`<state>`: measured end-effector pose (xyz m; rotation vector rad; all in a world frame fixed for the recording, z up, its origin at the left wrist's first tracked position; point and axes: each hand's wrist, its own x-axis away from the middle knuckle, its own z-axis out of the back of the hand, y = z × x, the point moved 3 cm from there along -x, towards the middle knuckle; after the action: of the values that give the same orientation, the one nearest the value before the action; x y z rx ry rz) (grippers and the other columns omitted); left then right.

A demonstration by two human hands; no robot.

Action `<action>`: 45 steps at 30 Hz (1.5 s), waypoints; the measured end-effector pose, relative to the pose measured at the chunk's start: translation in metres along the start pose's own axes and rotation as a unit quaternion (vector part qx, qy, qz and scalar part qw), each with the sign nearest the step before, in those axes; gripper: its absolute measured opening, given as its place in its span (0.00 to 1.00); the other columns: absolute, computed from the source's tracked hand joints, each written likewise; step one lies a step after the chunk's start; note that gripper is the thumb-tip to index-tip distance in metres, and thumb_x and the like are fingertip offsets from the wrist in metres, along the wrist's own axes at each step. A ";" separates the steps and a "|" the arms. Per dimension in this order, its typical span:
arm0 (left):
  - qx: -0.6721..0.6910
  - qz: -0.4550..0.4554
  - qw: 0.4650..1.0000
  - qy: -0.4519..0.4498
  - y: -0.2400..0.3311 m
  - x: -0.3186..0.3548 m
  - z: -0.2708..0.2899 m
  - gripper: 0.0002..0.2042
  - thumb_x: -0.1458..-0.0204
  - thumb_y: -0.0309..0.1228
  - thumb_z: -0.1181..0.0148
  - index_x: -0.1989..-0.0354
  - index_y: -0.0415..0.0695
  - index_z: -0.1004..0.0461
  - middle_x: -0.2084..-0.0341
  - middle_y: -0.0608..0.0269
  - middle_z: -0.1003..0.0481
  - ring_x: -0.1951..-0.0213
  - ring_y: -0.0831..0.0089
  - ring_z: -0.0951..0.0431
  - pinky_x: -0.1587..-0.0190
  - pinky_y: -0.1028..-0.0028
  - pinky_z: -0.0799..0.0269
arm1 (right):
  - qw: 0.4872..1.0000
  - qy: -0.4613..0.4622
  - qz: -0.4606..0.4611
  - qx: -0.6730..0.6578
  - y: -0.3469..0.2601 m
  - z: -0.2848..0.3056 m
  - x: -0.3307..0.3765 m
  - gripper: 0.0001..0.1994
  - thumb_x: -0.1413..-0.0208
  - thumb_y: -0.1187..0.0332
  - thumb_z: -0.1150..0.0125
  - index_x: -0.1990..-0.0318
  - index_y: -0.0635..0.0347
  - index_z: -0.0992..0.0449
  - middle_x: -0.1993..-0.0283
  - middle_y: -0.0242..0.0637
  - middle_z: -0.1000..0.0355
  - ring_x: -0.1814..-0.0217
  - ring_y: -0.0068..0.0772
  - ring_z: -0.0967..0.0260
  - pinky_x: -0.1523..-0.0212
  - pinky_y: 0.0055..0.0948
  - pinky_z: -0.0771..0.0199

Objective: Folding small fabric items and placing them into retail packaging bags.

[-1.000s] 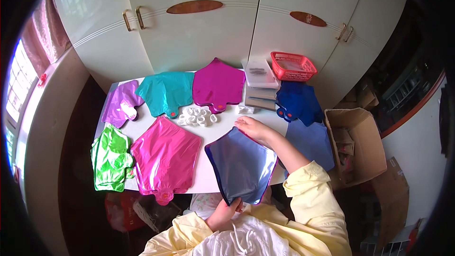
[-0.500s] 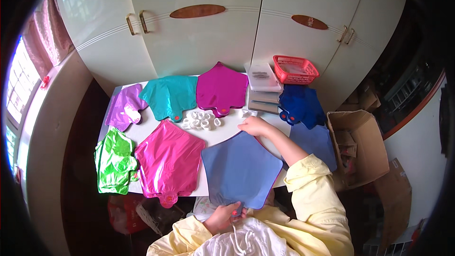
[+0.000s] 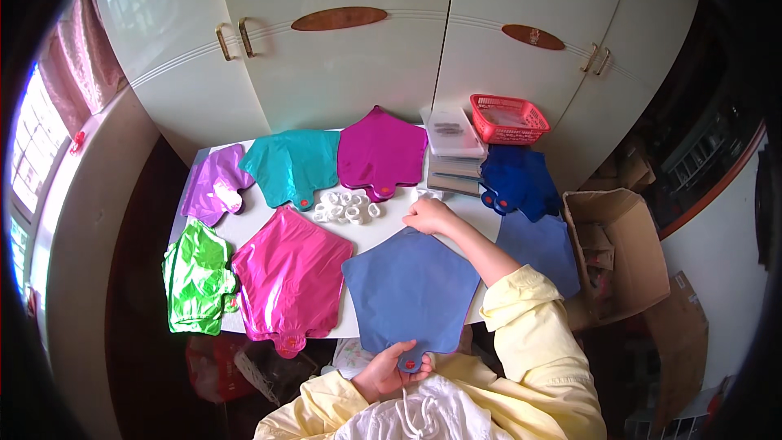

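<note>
Left hand [image 3: 381,372] grasping blue foil sheet [image 3: 412,289] by tab [image 3: 411,364]; right hand [image 3: 431,217] curled, underside hidden: cannot tell grip.

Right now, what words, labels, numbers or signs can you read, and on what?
None is legible.
Round red mark on the held blue-grey five-sided foil sheet: too small.
Pale mark on the right-hand brown oval wooden plaque: too small.
Pale markings on the red plastic bag: too blurred.
</note>
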<state>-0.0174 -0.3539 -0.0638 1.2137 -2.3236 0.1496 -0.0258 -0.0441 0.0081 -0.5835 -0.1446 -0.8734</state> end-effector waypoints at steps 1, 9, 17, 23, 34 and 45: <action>-0.006 -0.001 1.000 0.004 0.001 0.001 -0.004 0.17 0.38 0.38 0.57 0.56 0.32 0.37 0.65 0.53 0.28 0.61 0.62 0.24 0.55 0.67 0.24 | 1.000 0.021 0.007 0.013 0.004 -0.002 -0.003 0.16 0.51 0.54 0.46 0.71 0.57 0.21 0.67 0.44 0.24 0.61 0.41 0.26 0.58 0.35 0.28; 0.034 0.001 0.999 0.029 0.006 0.001 -0.006 0.15 0.39 0.36 0.55 0.53 0.37 0.39 0.65 0.52 0.29 0.62 0.62 0.25 0.58 0.65 0.23 | 0.994 0.079 0.034 -0.068 0.021 -0.002 -0.007 0.16 0.50 0.53 0.40 0.69 0.59 0.22 0.67 0.44 0.24 0.61 0.42 0.26 0.57 0.36 0.28; 0.046 -0.003 0.992 0.114 0.013 -0.003 -0.017 0.11 0.40 0.37 0.54 0.58 0.43 0.38 0.71 0.55 0.29 0.70 0.67 0.31 0.63 0.66 0.30 | 0.984 0.153 0.055 -0.069 0.028 0.001 -0.005 0.14 0.50 0.57 0.39 0.68 0.60 0.25 0.64 0.46 0.26 0.59 0.48 0.27 0.58 0.41 0.28; 0.053 -0.013 0.991 0.124 0.011 -0.005 -0.012 0.10 0.40 0.37 0.55 0.59 0.43 0.37 0.72 0.56 0.29 0.72 0.67 0.32 0.62 0.67 0.31 | 0.950 0.246 0.185 -0.046 -0.016 -0.022 0.070 0.13 0.47 0.61 0.41 0.60 0.59 0.32 0.58 0.45 0.34 0.57 0.49 0.32 0.57 0.43 0.29; 0.073 -0.022 0.992 0.102 0.008 -0.012 -0.018 0.12 0.38 0.36 0.56 0.61 0.39 0.37 0.70 0.56 0.29 0.69 0.68 0.32 0.61 0.67 0.31 | 0.925 0.245 0.283 0.067 -0.018 -0.078 0.140 0.24 0.48 0.55 0.40 0.46 0.57 0.32 0.41 0.43 0.39 0.37 0.45 0.44 0.38 0.46 0.45; 0.057 -0.030 0.992 0.105 0.007 -0.012 -0.022 0.11 0.37 0.34 0.55 0.60 0.38 0.35 0.69 0.56 0.29 0.69 0.69 0.29 0.64 0.68 0.28 | 0.925 0.273 0.233 0.126 -0.003 -0.066 0.096 0.33 0.47 0.43 0.48 0.41 0.57 0.36 0.35 0.47 0.45 0.31 0.53 0.53 0.33 0.52 0.56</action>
<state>-0.0092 -0.3339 -0.0498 1.2570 -2.1181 0.3760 0.0258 -0.1463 -0.0123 -0.1046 0.3746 -0.5128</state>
